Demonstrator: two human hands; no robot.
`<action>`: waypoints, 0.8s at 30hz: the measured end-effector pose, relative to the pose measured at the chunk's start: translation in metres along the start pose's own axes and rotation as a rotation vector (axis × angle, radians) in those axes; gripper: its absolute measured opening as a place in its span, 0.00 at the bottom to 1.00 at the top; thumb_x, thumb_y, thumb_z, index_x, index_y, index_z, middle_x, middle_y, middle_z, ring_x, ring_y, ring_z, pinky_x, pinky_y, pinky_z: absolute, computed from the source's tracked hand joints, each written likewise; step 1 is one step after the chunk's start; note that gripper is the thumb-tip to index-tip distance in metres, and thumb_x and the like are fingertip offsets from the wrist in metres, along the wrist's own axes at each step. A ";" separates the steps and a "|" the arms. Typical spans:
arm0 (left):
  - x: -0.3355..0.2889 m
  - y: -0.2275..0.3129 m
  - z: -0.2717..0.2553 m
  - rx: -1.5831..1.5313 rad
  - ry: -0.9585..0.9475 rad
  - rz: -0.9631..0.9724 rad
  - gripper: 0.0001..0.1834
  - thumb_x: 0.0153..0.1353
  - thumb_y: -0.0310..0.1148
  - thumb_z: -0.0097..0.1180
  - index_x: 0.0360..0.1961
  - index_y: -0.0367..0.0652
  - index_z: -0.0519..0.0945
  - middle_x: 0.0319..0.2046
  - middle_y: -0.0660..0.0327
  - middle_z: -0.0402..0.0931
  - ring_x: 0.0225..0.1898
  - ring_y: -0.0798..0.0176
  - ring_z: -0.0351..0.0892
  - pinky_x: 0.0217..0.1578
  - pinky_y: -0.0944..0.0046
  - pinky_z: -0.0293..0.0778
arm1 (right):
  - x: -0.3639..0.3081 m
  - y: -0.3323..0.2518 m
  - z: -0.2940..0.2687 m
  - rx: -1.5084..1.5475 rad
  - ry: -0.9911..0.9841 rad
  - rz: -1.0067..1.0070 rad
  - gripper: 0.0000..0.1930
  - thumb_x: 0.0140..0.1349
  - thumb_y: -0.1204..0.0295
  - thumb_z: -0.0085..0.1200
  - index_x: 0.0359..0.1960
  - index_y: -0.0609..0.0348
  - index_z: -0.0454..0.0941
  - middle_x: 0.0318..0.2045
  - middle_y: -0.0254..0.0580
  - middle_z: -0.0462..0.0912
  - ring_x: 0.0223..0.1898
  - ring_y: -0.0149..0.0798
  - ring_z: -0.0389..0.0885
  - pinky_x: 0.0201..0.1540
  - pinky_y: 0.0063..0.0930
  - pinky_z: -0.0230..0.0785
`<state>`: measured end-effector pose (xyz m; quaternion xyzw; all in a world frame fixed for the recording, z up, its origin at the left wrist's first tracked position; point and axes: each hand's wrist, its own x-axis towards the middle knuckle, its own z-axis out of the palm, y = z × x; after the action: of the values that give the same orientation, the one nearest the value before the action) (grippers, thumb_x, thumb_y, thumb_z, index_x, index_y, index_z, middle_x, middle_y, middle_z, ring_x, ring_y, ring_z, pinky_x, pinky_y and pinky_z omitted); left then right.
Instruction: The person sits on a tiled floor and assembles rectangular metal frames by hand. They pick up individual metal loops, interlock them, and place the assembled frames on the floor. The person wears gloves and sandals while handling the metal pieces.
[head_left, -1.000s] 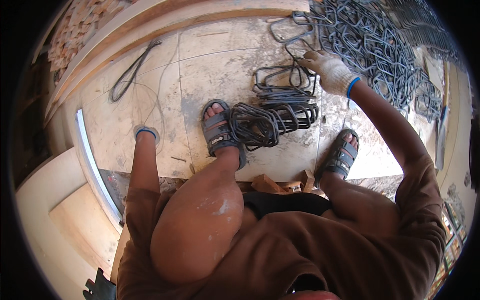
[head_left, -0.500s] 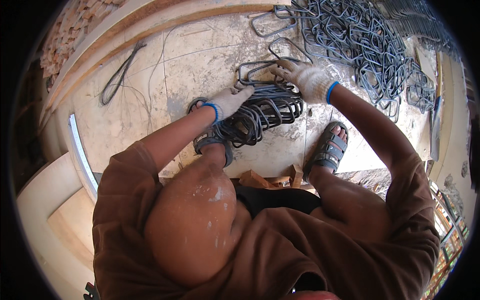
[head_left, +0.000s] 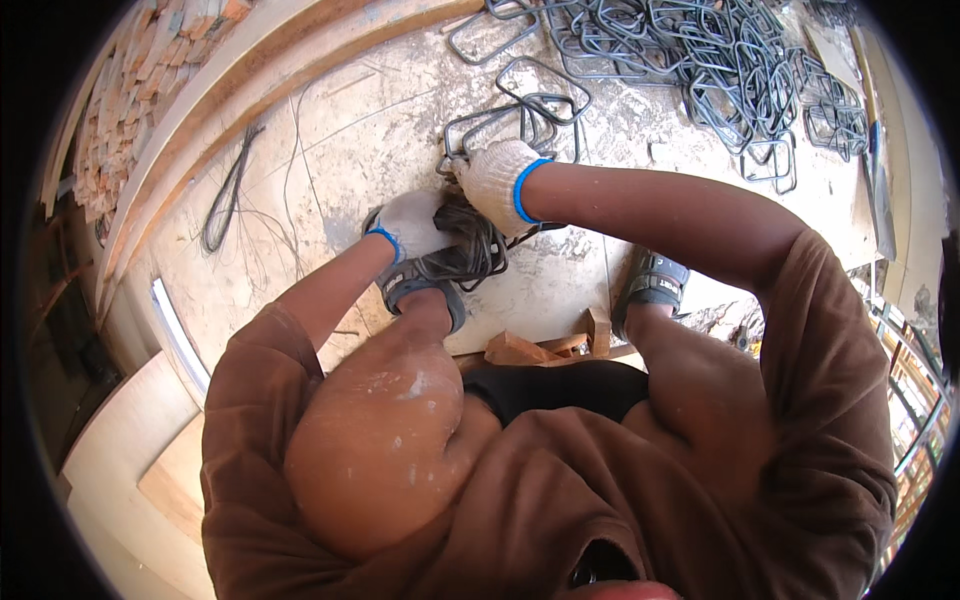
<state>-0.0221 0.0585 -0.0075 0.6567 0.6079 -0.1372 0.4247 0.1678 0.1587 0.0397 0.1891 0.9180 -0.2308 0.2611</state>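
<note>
Loop pile (head_left: 715, 65), black metal: 1 o'clock. Wire (head_left: 229, 195): 10 o'clock. Left sandal (head_left: 452, 305): just beside loop bundle (head_left: 478, 260), 12 o'clock. Left hand (head_left: 413, 222), right hand (head_left: 497, 182): gloved, close together at bundle; finger closure hidden, cannot tell. Floor (head_left: 550, 278): pale, stained. Wooden beam (head_left: 215, 115): 10–11 o'clock.

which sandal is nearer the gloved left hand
The left-foot sandal: the left hand and the dark bent rods partly cover it in view, while the right-foot sandal stands off to the right, apart from both hands.
</note>
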 end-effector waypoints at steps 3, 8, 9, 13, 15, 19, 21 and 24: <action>0.003 0.003 -0.004 0.054 0.043 0.031 0.30 0.53 0.52 0.71 0.49 0.40 0.87 0.48 0.44 0.88 0.52 0.39 0.87 0.56 0.44 0.81 | 0.006 0.016 0.010 -0.033 0.071 0.066 0.36 0.47 0.65 0.73 0.58 0.73 0.80 0.43 0.59 0.90 0.44 0.57 0.92 0.43 0.49 0.85; -0.001 0.028 0.000 0.202 0.105 0.066 0.23 0.55 0.44 0.68 0.48 0.40 0.87 0.45 0.45 0.87 0.51 0.41 0.88 0.55 0.45 0.82 | -0.011 0.028 0.017 0.107 0.082 0.196 0.17 0.47 0.68 0.70 0.38 0.65 0.91 0.38 0.61 0.91 0.43 0.58 0.93 0.43 0.50 0.84; -0.002 0.038 -0.004 0.214 0.098 0.057 0.23 0.56 0.44 0.68 0.47 0.39 0.86 0.45 0.45 0.87 0.51 0.41 0.88 0.55 0.45 0.82 | -0.016 0.030 0.019 0.173 0.099 0.242 0.15 0.47 0.69 0.70 0.37 0.64 0.91 0.37 0.61 0.91 0.43 0.59 0.93 0.43 0.50 0.84; 0.023 0.073 -0.007 0.197 0.105 0.099 0.20 0.56 0.42 0.65 0.45 0.41 0.86 0.43 0.45 0.88 0.48 0.42 0.89 0.52 0.45 0.83 | -0.054 0.062 0.033 0.177 0.065 0.357 0.12 0.53 0.71 0.67 0.40 0.60 0.91 0.40 0.57 0.92 0.45 0.54 0.93 0.46 0.47 0.85; 0.036 0.088 -0.002 0.155 0.235 0.187 0.19 0.55 0.41 0.65 0.47 0.47 0.88 0.42 0.49 0.88 0.46 0.42 0.89 0.50 0.46 0.84 | -0.081 0.085 0.035 0.185 0.087 0.422 0.21 0.50 0.64 0.71 0.46 0.57 0.86 0.37 0.58 0.90 0.44 0.61 0.90 0.48 0.51 0.83; 0.065 0.119 -0.017 0.176 0.212 0.320 0.16 0.60 0.39 0.62 0.47 0.47 0.87 0.42 0.50 0.88 0.48 0.41 0.88 0.50 0.45 0.83 | -0.148 0.129 0.044 0.077 0.168 0.522 0.16 0.48 0.68 0.67 0.40 0.56 0.85 0.36 0.57 0.89 0.43 0.63 0.88 0.49 0.57 0.79; 0.070 0.120 -0.017 0.088 0.248 0.320 0.15 0.62 0.39 0.61 0.47 0.46 0.87 0.43 0.49 0.88 0.48 0.41 0.88 0.50 0.44 0.82 | -0.162 0.142 0.052 0.012 0.124 0.549 0.16 0.48 0.70 0.66 0.41 0.55 0.85 0.38 0.57 0.89 0.46 0.64 0.88 0.50 0.58 0.78; 0.069 0.087 -0.012 -0.068 0.303 0.231 0.17 0.69 0.43 0.58 0.52 0.45 0.85 0.44 0.46 0.87 0.48 0.42 0.87 0.52 0.45 0.81 | -0.176 0.157 0.065 0.005 0.218 0.530 0.20 0.46 0.78 0.63 0.45 0.58 0.86 0.41 0.57 0.89 0.50 0.62 0.88 0.51 0.54 0.81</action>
<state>0.0695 0.1229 -0.0146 0.7205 0.5898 0.0333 0.3631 0.4060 0.2136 0.0390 0.4467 0.8588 -0.1349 0.2114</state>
